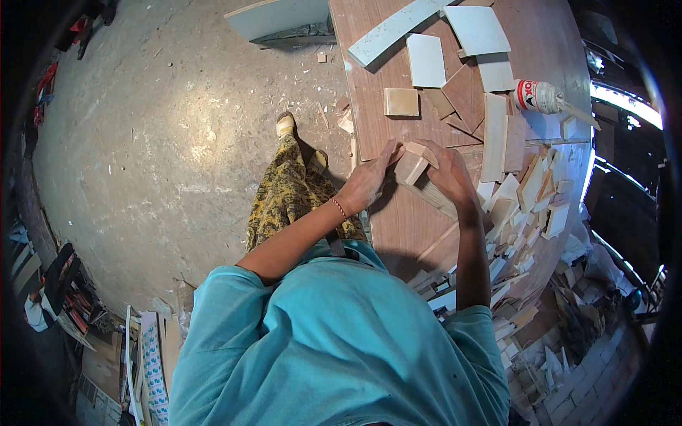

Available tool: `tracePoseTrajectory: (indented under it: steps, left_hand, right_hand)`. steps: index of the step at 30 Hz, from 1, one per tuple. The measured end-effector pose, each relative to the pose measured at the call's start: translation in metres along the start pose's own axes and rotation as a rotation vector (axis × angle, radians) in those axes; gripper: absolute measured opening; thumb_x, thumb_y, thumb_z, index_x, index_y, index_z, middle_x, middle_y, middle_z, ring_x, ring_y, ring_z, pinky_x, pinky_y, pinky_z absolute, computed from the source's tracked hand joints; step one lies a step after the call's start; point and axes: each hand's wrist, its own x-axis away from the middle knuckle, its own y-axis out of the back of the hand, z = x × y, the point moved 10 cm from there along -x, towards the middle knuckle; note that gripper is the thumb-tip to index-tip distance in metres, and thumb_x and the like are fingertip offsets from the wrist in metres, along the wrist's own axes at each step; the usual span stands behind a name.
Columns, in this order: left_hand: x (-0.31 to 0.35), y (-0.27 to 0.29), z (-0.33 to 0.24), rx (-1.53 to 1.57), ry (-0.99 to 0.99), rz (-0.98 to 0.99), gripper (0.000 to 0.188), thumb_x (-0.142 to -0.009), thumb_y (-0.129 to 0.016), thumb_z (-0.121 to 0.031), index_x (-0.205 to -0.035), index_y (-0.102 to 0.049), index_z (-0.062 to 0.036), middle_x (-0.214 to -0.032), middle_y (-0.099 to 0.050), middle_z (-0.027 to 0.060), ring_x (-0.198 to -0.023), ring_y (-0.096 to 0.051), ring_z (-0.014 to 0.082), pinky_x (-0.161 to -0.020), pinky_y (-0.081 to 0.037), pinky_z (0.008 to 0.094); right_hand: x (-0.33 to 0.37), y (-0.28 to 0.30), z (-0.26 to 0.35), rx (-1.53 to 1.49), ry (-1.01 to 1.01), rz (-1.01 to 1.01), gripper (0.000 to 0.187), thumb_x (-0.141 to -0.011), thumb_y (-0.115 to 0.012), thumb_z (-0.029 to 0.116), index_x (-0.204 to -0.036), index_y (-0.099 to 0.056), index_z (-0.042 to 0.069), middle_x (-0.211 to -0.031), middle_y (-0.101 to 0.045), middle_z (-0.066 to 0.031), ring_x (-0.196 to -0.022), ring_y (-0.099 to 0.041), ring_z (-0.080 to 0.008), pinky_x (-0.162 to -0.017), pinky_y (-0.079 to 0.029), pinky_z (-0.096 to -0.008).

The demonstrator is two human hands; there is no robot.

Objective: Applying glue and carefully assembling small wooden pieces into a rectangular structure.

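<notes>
Over the near part of the wooden tabletop, my two hands hold a small pale wooden block (410, 169) with angled edges. My left hand (365, 183) has its fingers closed at the block's left side. From the right, my right hand (452, 177) grips the block's upper right corner, thumb and fingers bent round it. A longer strip of wood (435, 197) lies just below the block; whether the two are joined I cannot tell. Beyond my hands a square cream-coloured block (401, 102) rests on the tabletop.
White panels (426, 61), a long pale board (398, 30) and brown plywood pieces (466, 96) lie at the back of the table (387, 227). A white-and-red bottle (538, 96) with a stick in it lies at right. Offcuts (522, 206) pile up along the right side.
</notes>
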Motion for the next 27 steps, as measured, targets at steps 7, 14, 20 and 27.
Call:
tracePoseTrajectory:
  steps: [7,14,20,27]
  left_hand:
    - [-0.0017,0.0002,-0.0059,-0.023,-0.012,0.024,0.088,-0.06,-0.048,0.01,-0.13,0.004,0.0003,-0.126,-0.038,0.0113,-0.083,-0.054,0.0354,-0.07,-0.046,0.0373]
    - [-0.0002,0.0004,-0.0078,-0.029,-0.062,-0.02,0.088,-0.061,-0.046,0.009,-0.13,0.006,-0.0004,-0.126,-0.037,0.0147,-0.09,-0.053,0.0367,-0.074,-0.046,0.0372]
    - [-0.0002,-0.0007,-0.0047,-0.022,-0.019,-0.026,0.094,-0.057,-0.051,0.011,-0.131,0.007,-0.0039,-0.127,-0.037,0.0123,-0.095,-0.05,0.0366,-0.074,-0.046,0.0373]
    - [-0.0019,0.0001,-0.0075,-0.047,-0.03,-0.029,0.096,-0.056,-0.051,0.011,-0.13,0.008,-0.0038,-0.125,-0.039,0.0137,-0.093,-0.051,0.0367,-0.071,-0.047,0.0368]
  right_hand:
    - [0.0029,-0.0013,-0.0039,0.006,-0.055,0.01,0.051,-0.064,-0.048,-0.002,-0.113,-0.049,0.015,-0.086,-0.058,-0.0209,-0.081,-0.056,-0.0351,-0.074,-0.045,-0.0389]
    - [0.0031,-0.0047,-0.0056,0.068,-0.008,-0.007,0.052,-0.064,-0.05,-0.001,-0.113,-0.048,0.015,-0.085,-0.058,-0.0205,-0.081,-0.056,-0.0347,-0.074,-0.044,-0.0396]
    - [0.002,-0.0068,-0.0077,0.056,-0.014,-0.003,0.05,-0.064,-0.05,-0.001,-0.111,-0.049,0.014,-0.083,-0.058,-0.0213,-0.08,-0.056,-0.0349,-0.073,-0.044,-0.0404]
    - [0.0027,-0.0036,-0.0059,0.076,-0.032,-0.008,0.051,-0.061,-0.049,-0.001,-0.11,-0.05,0.012,-0.084,-0.058,-0.0212,-0.08,-0.056,-0.0349,-0.073,-0.044,-0.0403]
